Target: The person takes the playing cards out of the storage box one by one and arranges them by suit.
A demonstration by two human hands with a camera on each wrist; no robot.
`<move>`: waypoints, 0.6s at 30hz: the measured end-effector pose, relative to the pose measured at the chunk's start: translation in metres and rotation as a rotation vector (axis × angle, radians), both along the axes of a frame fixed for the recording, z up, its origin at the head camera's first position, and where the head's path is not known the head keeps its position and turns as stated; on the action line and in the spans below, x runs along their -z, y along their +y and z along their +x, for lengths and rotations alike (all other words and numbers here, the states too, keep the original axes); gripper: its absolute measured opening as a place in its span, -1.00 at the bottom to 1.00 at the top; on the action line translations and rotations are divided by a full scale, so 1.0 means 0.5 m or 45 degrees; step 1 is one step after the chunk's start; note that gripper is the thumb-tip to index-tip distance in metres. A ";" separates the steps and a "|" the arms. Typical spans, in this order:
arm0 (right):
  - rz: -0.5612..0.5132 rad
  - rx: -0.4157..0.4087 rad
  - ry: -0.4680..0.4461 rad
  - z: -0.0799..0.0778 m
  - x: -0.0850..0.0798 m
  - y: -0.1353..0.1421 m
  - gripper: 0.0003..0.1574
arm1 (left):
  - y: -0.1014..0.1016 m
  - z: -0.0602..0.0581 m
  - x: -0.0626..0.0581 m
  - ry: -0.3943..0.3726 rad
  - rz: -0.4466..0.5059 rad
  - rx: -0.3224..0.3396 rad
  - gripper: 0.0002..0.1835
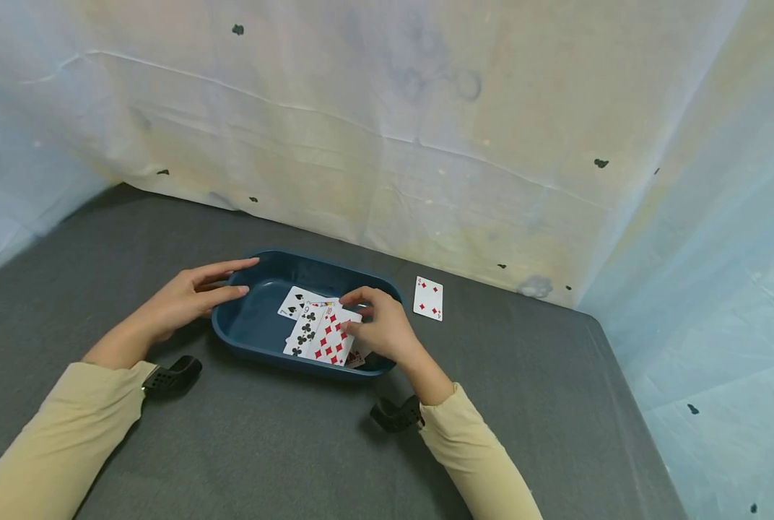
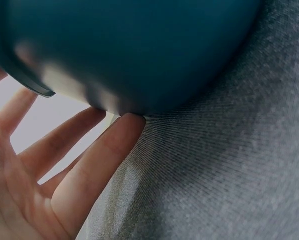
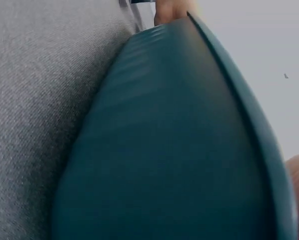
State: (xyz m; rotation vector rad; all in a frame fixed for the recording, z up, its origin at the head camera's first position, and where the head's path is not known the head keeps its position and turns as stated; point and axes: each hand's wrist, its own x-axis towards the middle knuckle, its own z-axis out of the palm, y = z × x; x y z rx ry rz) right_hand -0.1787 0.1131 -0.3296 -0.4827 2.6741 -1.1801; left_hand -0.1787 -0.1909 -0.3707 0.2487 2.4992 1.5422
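Observation:
A dark blue oval tub [image 1: 250, 350] holds several face-up playing cards, among them a spade card [image 1: 291, 302], a nine of clubs [image 1: 304, 334] and a red diamond card [image 1: 328, 343]. My left hand [image 1: 182, 296] grips the tub's left end, thumb over the rim. In the left wrist view, fingers of that hand [image 2: 44, 170] touch the outer wall of the tub [image 2: 139, 50]. Inside the right end, my right hand [image 1: 383, 325] pinches the diamond card at its upper right. The right wrist view mostly shows the tub's outside [image 3: 154, 140]; the pinch is hidden there.
A four of diamonds [image 1: 429, 298] lies face up on the dark grey cloth surface [image 1: 523, 404], right of the tub. Pale spotted sheeting [image 1: 361, 144] hangs behind it and at both sides. Black straps [image 1: 172, 375] sit at both wrists.

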 end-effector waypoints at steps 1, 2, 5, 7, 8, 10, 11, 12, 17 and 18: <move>-0.004 0.023 0.011 0.000 0.000 0.001 -0.68 | 0.000 0.000 0.000 0.001 0.001 0.002 -0.31; -0.023 0.039 0.021 0.000 -0.001 0.004 -0.70 | -0.001 0.000 0.001 0.002 0.001 0.003 -0.31; -0.124 0.084 0.036 -0.003 -0.004 0.013 -0.80 | -0.003 0.001 0.002 0.005 0.003 0.001 -0.32; -0.195 0.104 0.046 -0.006 -0.006 0.022 -0.84 | -0.004 0.002 0.001 0.009 0.002 -0.001 -0.32; -0.227 0.115 0.044 -0.007 -0.007 0.026 -0.85 | -0.005 0.002 0.001 0.010 -0.001 -0.004 -0.32; -0.274 0.154 0.018 -0.010 -0.009 0.035 -0.83 | -0.006 0.002 0.001 0.009 -0.005 -0.005 -0.32; -0.293 0.174 0.004 -0.011 -0.009 0.040 -0.82 | -0.006 0.002 0.001 0.009 -0.007 -0.005 -0.32; -0.317 0.192 -0.009 -0.012 -0.009 0.044 -0.80 | -0.006 0.001 0.002 0.009 -0.012 -0.007 -0.32; -0.455 0.292 -0.083 -0.017 -0.011 0.070 -0.69 | -0.004 -0.001 0.003 0.006 -0.016 -0.009 -0.32; -0.478 0.312 -0.089 -0.018 -0.011 0.076 -0.67 | -0.004 -0.002 0.004 0.004 -0.017 -0.009 -0.32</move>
